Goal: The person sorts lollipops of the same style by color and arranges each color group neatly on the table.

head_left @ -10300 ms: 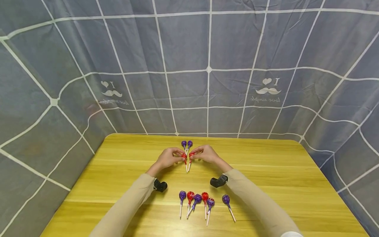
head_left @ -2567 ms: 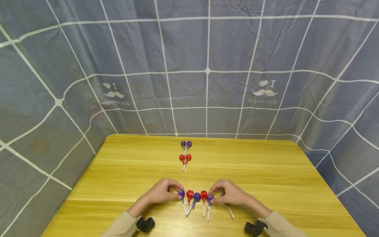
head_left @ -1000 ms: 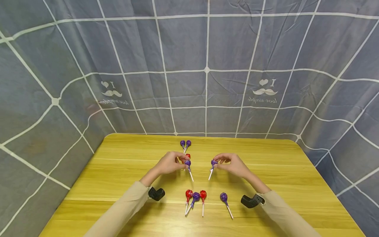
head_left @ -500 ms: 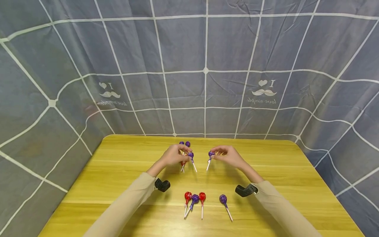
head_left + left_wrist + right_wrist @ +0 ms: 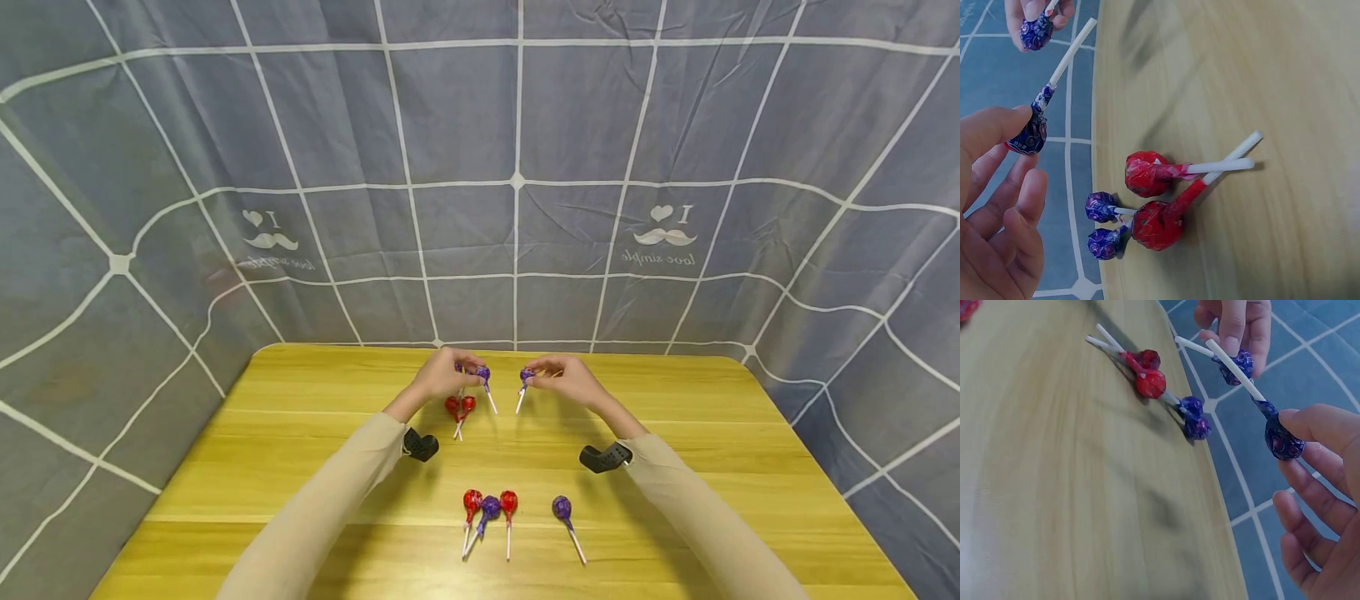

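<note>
My left hand (image 5: 441,375) pinches a purple-wrapped lollipop (image 5: 1030,132) by its head, the white stick pointing away from the fingers. Opposite it, my right hand (image 5: 572,383) pinches a second purple lollipop (image 5: 1283,439) the same way. Both are held above the far part of the table, a short gap apart. Just below and left of the left hand lie two red lollipops (image 5: 1157,225) with crossed sticks. Beyond them, two more purple lollipops (image 5: 1102,207) lie side by side, mostly hidden behind the left hand in the head view.
Nearer on the wooden table (image 5: 337,500) lie a red lollipop (image 5: 472,500), a purple lollipop (image 5: 490,507) with its stick slanting across, and another red lollipop (image 5: 508,502). A single purple lollipop (image 5: 562,507) lies to their right. A grey checked curtain (image 5: 465,233) hangs behind the table's far edge.
Two red lollipops were set down crossed below the purple pair. Both hands then picked up purple lollipops from the near row and carried them to the far side, drawing closer together.
</note>
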A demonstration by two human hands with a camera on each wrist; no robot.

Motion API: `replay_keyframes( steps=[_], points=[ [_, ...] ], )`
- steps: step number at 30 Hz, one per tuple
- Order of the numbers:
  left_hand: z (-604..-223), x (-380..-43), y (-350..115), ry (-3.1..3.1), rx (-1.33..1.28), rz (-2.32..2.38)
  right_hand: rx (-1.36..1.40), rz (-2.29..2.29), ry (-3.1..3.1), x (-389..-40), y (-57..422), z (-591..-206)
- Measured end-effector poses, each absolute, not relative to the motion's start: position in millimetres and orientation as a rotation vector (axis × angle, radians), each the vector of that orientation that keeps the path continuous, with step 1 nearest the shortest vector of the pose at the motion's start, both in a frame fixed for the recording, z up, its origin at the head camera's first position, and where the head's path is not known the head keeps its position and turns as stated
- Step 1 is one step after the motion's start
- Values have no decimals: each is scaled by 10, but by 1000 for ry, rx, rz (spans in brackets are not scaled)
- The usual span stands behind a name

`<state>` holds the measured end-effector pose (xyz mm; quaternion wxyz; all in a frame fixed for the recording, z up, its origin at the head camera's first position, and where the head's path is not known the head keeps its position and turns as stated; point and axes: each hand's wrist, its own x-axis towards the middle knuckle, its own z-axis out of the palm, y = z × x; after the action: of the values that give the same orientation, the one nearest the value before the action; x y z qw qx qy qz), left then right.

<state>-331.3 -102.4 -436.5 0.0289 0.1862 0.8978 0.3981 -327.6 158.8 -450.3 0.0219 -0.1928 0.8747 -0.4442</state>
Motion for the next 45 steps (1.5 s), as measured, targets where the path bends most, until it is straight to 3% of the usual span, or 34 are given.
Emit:
replay_keyframes(
  steps=[22,45],
  points=[
    [-4479,-3741,-844,2880,529,987,-613,-1407,2707,-3711,1462,-4667],
    [-4682,-3889,-665,2852,598,971,-504,-1354,2738,-3833,1448,-4872]
  ],
)
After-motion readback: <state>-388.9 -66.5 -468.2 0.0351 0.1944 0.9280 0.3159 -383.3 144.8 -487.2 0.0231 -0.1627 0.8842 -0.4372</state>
